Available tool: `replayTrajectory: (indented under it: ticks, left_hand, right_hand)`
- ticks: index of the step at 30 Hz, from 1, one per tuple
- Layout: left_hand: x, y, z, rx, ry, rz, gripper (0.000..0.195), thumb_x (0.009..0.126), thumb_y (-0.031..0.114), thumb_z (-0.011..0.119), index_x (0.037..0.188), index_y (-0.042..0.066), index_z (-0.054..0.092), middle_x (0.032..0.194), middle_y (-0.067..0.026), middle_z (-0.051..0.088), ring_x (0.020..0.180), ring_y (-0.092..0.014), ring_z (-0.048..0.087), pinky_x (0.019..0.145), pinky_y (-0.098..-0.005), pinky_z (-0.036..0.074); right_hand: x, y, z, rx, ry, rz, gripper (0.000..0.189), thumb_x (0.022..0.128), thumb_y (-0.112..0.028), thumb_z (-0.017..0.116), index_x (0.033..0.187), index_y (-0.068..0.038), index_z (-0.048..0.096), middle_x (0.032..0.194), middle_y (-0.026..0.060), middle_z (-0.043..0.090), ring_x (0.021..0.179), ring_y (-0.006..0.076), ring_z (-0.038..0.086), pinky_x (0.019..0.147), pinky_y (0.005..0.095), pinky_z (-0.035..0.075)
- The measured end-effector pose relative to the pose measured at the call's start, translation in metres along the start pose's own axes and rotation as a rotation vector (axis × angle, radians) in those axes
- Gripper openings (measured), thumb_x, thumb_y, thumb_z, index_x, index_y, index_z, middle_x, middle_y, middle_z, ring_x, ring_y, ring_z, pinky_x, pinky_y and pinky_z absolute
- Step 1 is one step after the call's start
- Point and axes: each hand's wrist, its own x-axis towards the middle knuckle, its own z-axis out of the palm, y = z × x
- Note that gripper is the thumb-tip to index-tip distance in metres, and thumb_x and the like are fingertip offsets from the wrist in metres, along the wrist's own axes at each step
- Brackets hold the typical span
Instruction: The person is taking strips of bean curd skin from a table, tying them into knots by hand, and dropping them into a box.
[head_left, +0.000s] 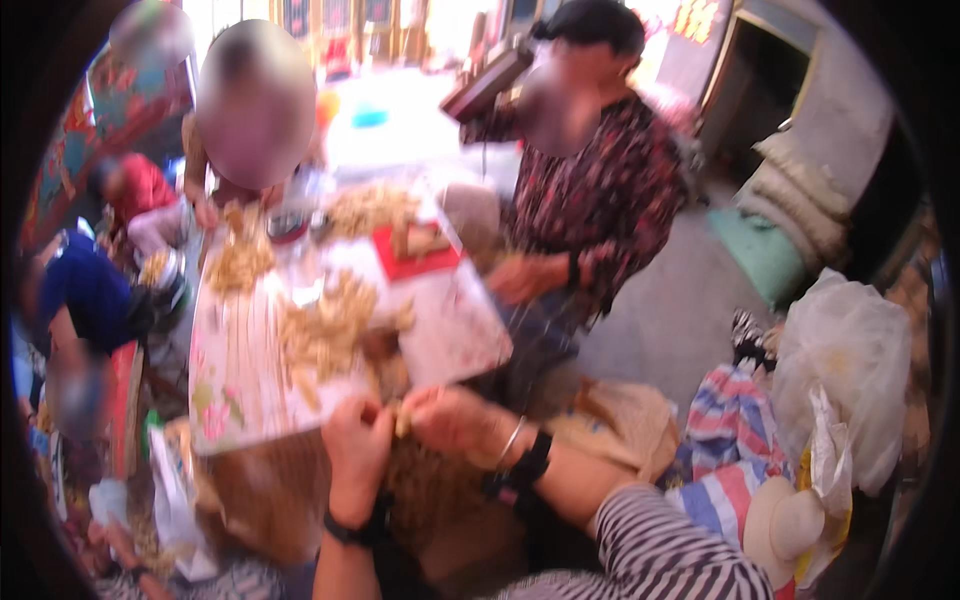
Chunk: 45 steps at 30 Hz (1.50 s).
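Note:
My left hand (354, 439) and my right hand (454, 421) meet at the near edge of the table. Between their fingertips they pinch a small, pale yellow-tan piece (403, 421), too blurred to identify. Just beyond lies a loose heap of similar tan pieces (330, 322), spread on the white floral tabletop (259, 409). A brown object (384, 351), partly covered, sits by the heap's right side. Below my hands, a brown mass (431, 480) is in shadow and hard to make out.
More tan piles (240, 262) lie farther back, near a dark round container (286, 225) and a red sheet (412, 255). A person in a patterned shirt (600, 195) sits at the right side. Plastic bags (840, 375), a straw-coloured hat (780, 517) and stacked sacks (787, 202) stand right.

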Motion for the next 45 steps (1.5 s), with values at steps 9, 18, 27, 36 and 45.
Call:
replayTrajectory:
  ticks: [9, 18, 27, 36, 45]
  left_hand:
    - [0.002, -0.002, -0.016, 0.086, -0.364, 0.174, 0.023, 0.076, 0.021, 0.066, 0.077, -0.002, 0.061, 0.062, -0.0198, 0.056, 0.054, -0.033, 0.058, 0.053, -0.0374, 0.046]
    - [0.001, -0.025, -0.011, -1.227, -0.625, -0.24, 0.041, 0.089, 0.021, 0.053, 0.051, 0.009, 0.046, 0.042, 0.002, 0.039, 0.034, -0.01, 0.034, 0.036, -0.0219, 0.027]
    - [0.003, -0.033, -0.036, -0.571, -0.511, -0.364, 0.046, 0.094, 0.04, 0.047, 0.063, 0.005, 0.057, 0.052, 0.0033, 0.047, 0.046, -0.004, 0.041, 0.043, -0.0191, 0.03]
    - [0.006, -0.026, -0.032, -0.632, -0.616, -0.524, 0.043, 0.092, 0.04, 0.05, 0.066, 0.008, 0.055, 0.051, 0.0035, 0.046, 0.041, -0.005, 0.036, 0.039, -0.0184, 0.026]
    - [0.003, -0.02, -0.035, -0.839, -0.541, -0.54, 0.033, 0.089, 0.028, 0.06, 0.065, 0.006, 0.057, 0.05, 0.0032, 0.047, 0.04, -0.003, 0.038, 0.038, -0.0172, 0.027]
  right_hand:
    - [0.005, 0.003, -0.002, -0.235, 0.136, -0.171, 0.01, 0.086, -0.011, 0.061, 0.091, -0.003, 0.064, 0.06, -0.0054, 0.05, 0.045, 0.0007, 0.036, 0.04, 0.0156, 0.028]
    - [-0.012, -0.014, 0.013, -0.542, 0.019, -0.348, 0.014, 0.086, -0.014, 0.062, 0.087, 0.0, 0.064, 0.064, -0.0052, 0.051, 0.053, 0.0016, 0.041, 0.047, 0.0173, 0.031]
    - [-0.019, -0.017, -0.007, -0.896, 0.205, -0.538, 0.01, 0.084, -0.01, 0.065, 0.083, 0.0, 0.066, 0.069, -0.0052, 0.056, 0.063, 0.0027, 0.047, 0.056, 0.018, 0.038]
    - [-0.007, -0.008, -0.004, -1.093, 0.25, -0.595, 0.01, 0.084, -0.01, 0.065, 0.082, 0.0, 0.066, 0.066, -0.0031, 0.056, 0.06, 0.0039, 0.047, 0.054, 0.0188, 0.038]
    - [-0.014, -0.012, -0.005, -1.132, 0.262, -0.65, 0.01, 0.083, -0.009, 0.065, 0.079, 0.001, 0.064, 0.062, -0.0019, 0.056, 0.058, 0.0049, 0.047, 0.051, 0.0205, 0.038]
